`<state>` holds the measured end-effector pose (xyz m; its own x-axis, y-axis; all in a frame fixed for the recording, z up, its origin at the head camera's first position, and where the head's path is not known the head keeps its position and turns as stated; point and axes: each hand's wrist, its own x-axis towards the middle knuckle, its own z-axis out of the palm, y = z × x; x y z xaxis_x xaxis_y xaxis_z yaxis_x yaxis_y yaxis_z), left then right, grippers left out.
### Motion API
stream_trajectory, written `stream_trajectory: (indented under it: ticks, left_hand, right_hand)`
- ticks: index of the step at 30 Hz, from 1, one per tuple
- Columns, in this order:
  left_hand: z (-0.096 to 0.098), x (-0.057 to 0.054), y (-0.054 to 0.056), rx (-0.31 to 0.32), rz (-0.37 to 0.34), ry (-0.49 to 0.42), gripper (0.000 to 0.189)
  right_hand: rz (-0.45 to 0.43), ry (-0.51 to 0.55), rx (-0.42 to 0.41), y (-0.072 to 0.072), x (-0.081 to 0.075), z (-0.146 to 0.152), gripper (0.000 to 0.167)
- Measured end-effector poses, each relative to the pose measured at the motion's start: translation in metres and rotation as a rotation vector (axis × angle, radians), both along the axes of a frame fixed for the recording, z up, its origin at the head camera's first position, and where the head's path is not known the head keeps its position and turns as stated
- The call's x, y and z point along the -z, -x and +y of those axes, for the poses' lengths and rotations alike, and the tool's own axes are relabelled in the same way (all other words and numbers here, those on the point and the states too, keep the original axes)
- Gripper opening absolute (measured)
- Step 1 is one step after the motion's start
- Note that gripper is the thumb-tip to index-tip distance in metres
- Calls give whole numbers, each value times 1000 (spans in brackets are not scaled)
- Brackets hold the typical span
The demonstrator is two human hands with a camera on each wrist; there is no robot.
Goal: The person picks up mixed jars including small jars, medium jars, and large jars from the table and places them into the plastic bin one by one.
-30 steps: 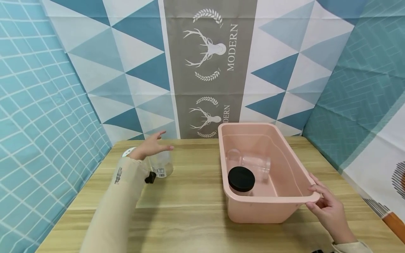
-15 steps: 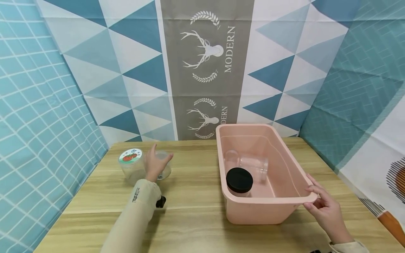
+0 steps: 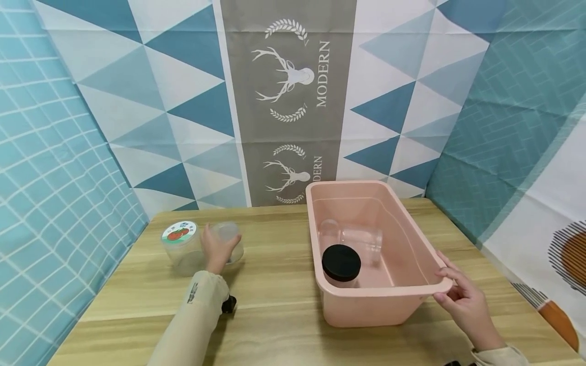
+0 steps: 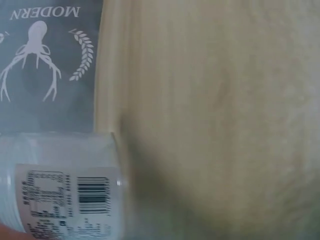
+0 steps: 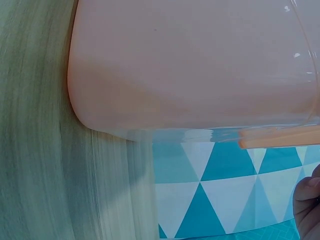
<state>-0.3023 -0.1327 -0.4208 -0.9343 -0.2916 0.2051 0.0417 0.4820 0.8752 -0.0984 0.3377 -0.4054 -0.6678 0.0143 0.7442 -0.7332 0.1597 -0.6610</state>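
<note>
On the left side of the table, my left hand (image 3: 217, 251) grips a clear plastic jar (image 3: 228, 233), thumb on its right side and fingers on its left. The left wrist view shows this jar's white barcode label (image 4: 65, 200). Just left of the hand stands another clear jar (image 3: 181, 247), with a tomato picture on its lid. My right hand (image 3: 464, 307) holds the near right corner of a pink plastic tub (image 3: 389, 292), thumb below the rim and fingers over it. Inside the tub are a black-lidded jar (image 3: 341, 262) upright and a clear jar (image 3: 361, 240) on its side.
The wooden table (image 3: 270, 315) ends at a patterned cloth wall (image 3: 284, 101) behind. Blue tiled cloth (image 3: 59, 168) hangs along the left, and a teal cloth (image 3: 517, 117) along the right. The tub's far end stands close to the back wall.
My left hand has come down from above the jars and closed around the right-hand one, uncovering the tomato-lidded jar. My right hand stays at the tub's corner. The head view has shifted slightly.
</note>
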Motion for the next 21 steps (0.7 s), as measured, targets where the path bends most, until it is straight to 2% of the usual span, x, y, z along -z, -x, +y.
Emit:
stream_trajectory:
  ticks: [5, 11, 13, 18, 21]
  left_hand:
    - [-3, 8, 1, 29, -27, -131, 99]
    - [-6, 14, -3, 3, -79, -280, 101]
    - [-7, 14, -4, 3, -99, -296, 100]
    - [-9, 15, -3, 29, -101, -283, 96]
    - [-9, 14, -1, 36, -112, -251, 95]
  right_hand:
    - [-5, -14, 42, 0, 0, -1, 28]
    - [-7, -19, 64, 0, 3, -1, 30]
    - [-7, -22, 61, 0, 4, -1, 30]
    - [29, 43, -10, 1, 6, -1, 29]
    - [27, 29, 15, 2, 5, 0, 30]
